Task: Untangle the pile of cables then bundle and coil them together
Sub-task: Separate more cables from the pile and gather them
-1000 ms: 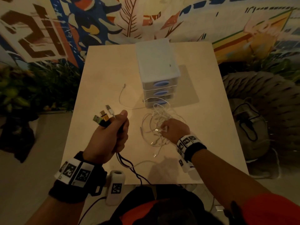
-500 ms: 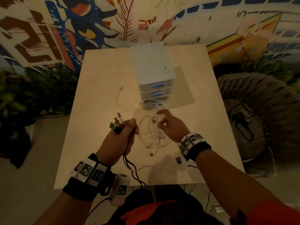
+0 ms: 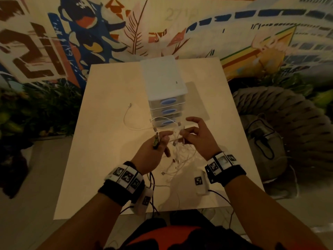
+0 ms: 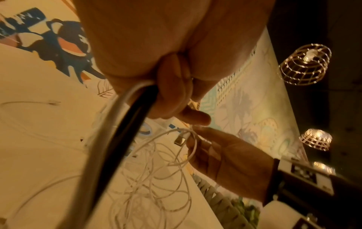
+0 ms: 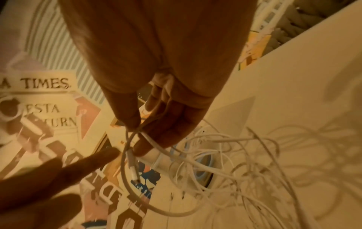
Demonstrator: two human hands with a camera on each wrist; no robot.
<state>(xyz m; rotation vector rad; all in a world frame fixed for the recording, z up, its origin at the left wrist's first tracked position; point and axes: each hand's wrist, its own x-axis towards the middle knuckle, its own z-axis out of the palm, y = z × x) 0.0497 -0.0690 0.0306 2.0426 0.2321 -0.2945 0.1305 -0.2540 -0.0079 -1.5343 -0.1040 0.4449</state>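
Observation:
My left hand (image 3: 155, 147) grips a bundle of cable ends (image 3: 156, 140), with black and white cables (image 4: 121, 127) trailing down from the fist. My right hand (image 3: 191, 136) pinches a white cable (image 5: 135, 131) near its plug (image 4: 181, 139), lifted just above the tangled pile of white cables (image 3: 182, 157). The two hands are close together over the pile, and left-hand fingers (image 5: 64, 168) reach toward the pinched cable. A separate white cable (image 3: 128, 117) lies curved on the table, to the left of the pile.
A small white drawer unit (image 3: 165, 91) with blue handles stands just behind the hands on the pale table (image 3: 111, 159). A grey bag (image 3: 264, 141) and a woven pouf (image 3: 288, 112) sit on the floor to the right. Plants line the left side.
My left hand has moved right with its bundle until it meets the right hand. The right hand has lifted a white cable end up off the pile.

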